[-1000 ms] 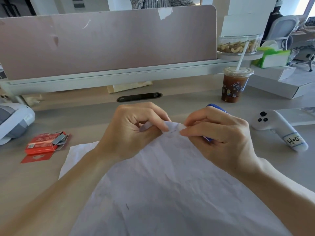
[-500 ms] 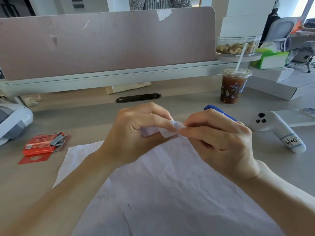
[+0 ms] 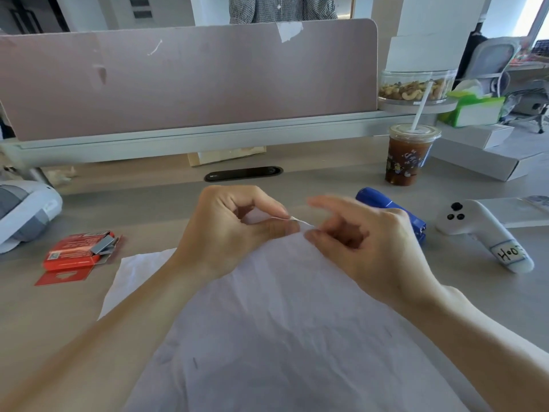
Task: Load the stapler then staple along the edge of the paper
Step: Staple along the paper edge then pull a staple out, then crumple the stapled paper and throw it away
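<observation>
A crumpled white sheet of paper [image 3: 282, 322] lies on the desk in front of me, its far corner lifted. My left hand [image 3: 234, 230] pinches that folded corner between thumb and forefinger. My right hand [image 3: 368, 245] sits just right of the corner, blurred, its fingers spread and the forefinger lifted off the paper. The blue stapler [image 3: 392, 209] lies on the desk behind my right hand, partly hidden by it. A red staple box [image 3: 74, 251] with a grey strip of staples [image 3: 102, 244] sticking out lies at the left.
An iced drink cup [image 3: 407, 157] with a straw stands at the back right. A white controller [image 3: 487, 233] lies right of the stapler. A pink partition [image 3: 184, 75] closes the desk's far side. A white-grey device [image 3: 23, 209] sits at the left edge. White boxes [image 3: 481, 156] are stacked far right.
My right hand has let go of the paper corner and opened its fingers. My left hand still pinches the corner, now folded flatter.
</observation>
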A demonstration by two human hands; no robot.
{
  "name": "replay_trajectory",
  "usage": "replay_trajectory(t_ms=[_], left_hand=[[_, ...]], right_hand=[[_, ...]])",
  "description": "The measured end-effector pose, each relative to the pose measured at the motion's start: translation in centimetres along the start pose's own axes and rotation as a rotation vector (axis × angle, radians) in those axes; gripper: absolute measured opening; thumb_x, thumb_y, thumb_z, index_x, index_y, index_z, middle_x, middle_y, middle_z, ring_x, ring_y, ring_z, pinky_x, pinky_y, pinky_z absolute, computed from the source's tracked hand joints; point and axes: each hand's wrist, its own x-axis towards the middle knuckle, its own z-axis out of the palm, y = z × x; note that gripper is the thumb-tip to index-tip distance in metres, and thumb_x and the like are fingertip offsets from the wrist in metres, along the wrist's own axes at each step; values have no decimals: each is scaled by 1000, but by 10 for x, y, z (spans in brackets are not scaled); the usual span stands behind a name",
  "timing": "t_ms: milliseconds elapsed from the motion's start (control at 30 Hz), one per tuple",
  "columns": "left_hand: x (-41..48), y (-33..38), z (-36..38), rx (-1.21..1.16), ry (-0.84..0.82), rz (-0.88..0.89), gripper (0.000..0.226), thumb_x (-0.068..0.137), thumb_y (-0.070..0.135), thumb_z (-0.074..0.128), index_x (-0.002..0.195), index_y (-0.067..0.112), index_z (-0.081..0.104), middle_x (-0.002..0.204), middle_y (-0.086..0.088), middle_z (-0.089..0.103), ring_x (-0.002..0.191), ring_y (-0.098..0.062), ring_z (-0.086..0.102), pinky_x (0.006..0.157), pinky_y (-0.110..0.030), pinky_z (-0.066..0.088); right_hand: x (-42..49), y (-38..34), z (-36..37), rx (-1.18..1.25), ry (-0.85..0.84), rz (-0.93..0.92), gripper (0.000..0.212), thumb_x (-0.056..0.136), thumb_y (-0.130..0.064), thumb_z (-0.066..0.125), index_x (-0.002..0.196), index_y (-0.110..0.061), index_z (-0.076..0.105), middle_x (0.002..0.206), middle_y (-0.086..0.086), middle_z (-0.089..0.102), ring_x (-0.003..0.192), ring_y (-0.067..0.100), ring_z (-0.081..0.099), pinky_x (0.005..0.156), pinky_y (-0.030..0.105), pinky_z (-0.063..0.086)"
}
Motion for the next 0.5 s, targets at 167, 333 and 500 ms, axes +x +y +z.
replay_trajectory(t_ms=[167,333,500], left_hand=[[5,-12,-7,84,-20,-104,9,81,38,72,83,30,75,69,-24,66,57,-16,50,54,-21,39],[10,-17,-15,115,-54,-278,19,90,41,62,106,32,67,48,-5,37,46,-17,28,45,-21,25],[15,-22,-45,7,-148,-487,55,71,69,66,102,25,71,90,-15,71,75,-23,61,60,-28,48]], right_hand=[[4,7,1,96,-211,290,11,88,-24,70,81,-21,77,65,-1,71,54,17,60,53,32,49],[8,8,-1,273,-145,495,14,90,-20,68,81,-19,78,73,2,77,63,24,70,61,39,57],[11,20,-7,332,9,620,15,90,-18,68,79,-20,78,67,-9,75,54,2,64,54,15,50]])
